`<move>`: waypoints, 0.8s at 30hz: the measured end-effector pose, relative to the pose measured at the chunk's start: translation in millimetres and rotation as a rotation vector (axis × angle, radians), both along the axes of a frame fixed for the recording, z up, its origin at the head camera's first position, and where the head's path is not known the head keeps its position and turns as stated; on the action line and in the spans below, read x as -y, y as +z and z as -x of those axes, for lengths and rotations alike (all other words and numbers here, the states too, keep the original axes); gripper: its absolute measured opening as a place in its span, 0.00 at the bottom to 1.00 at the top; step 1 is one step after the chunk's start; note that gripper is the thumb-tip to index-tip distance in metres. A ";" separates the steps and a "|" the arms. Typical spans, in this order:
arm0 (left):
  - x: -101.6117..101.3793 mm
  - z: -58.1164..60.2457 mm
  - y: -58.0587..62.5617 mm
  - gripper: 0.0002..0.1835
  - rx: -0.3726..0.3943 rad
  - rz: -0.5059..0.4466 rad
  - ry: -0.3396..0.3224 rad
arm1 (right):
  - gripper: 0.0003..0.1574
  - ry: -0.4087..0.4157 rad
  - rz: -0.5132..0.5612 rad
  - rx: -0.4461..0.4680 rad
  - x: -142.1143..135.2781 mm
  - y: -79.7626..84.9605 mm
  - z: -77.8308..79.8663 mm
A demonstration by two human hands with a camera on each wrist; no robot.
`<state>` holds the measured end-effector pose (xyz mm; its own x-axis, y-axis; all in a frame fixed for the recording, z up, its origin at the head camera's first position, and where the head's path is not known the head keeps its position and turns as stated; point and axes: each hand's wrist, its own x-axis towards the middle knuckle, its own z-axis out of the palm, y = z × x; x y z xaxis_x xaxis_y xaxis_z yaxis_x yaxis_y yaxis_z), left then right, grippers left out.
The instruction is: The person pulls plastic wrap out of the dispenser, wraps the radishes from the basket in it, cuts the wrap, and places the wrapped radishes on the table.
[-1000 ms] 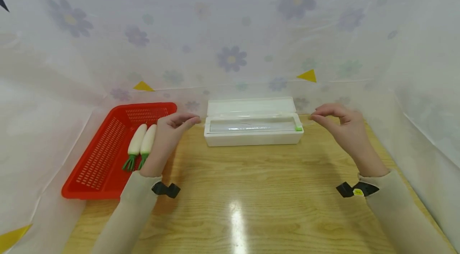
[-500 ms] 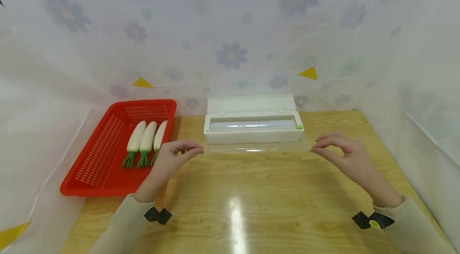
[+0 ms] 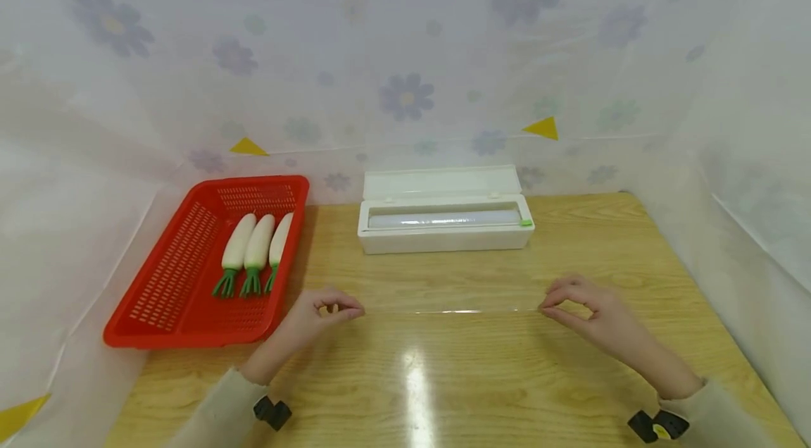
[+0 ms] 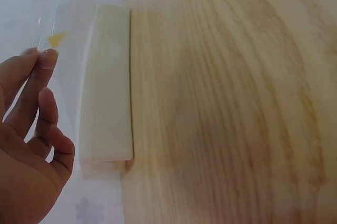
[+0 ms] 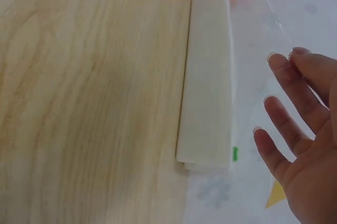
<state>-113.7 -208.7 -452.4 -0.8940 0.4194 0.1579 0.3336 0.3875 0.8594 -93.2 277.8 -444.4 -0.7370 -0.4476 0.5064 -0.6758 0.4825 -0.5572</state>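
A clear sheet of plastic wrap (image 3: 453, 311) stretches between my two hands, its front edge catching the light. My left hand (image 3: 317, 321) pinches one front corner between thumb and index finger. At the other corner, my right hand (image 3: 592, 314) does the same, its remaining fingers spread loosely in the right wrist view. Behind the sheet stands a white wrap dispenser box (image 3: 446, 241) with its lid (image 3: 441, 183) raised at the back. The wrap roll (image 3: 443, 219) lies inside, and a small green slider (image 3: 526, 222) sits at the box's right end.
A red plastic basket (image 3: 171, 279) stands on the left of the wooden table (image 3: 494, 384), close to my left hand. Several white radishes (image 3: 258, 242) with green tops lie in it. Pale flowered sheeting (image 3: 355, 103) hangs behind the table and along both sides.
Both hands have moved from beside the dispenser box toward me, drawing the plastic wrap out over the table. Radishes once covered by my left arm now show; the box has stayed put.
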 end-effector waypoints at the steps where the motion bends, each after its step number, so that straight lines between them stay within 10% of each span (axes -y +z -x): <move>1: 0.3 -0.6 -3.1 0.05 0.000 0.015 -0.012 | 0.31 0.013 -0.008 0.001 -0.2 -3.5 0.1; 10: 2.1 -4.4 -23.9 0.07 0.076 0.136 -0.054 | 0.26 0.130 -0.072 0.013 -0.7 -35.3 6.5; 19: -3.1 -1.2 -39.9 0.06 -0.206 0.220 -0.141 | 0.23 0.193 -0.136 -0.017 -1.1 -53.7 13.1; 24: -5.1 -0.3 -40.7 0.06 -0.240 0.276 -0.161 | 0.21 0.179 -0.200 -0.016 -2.8 -54.9 14.4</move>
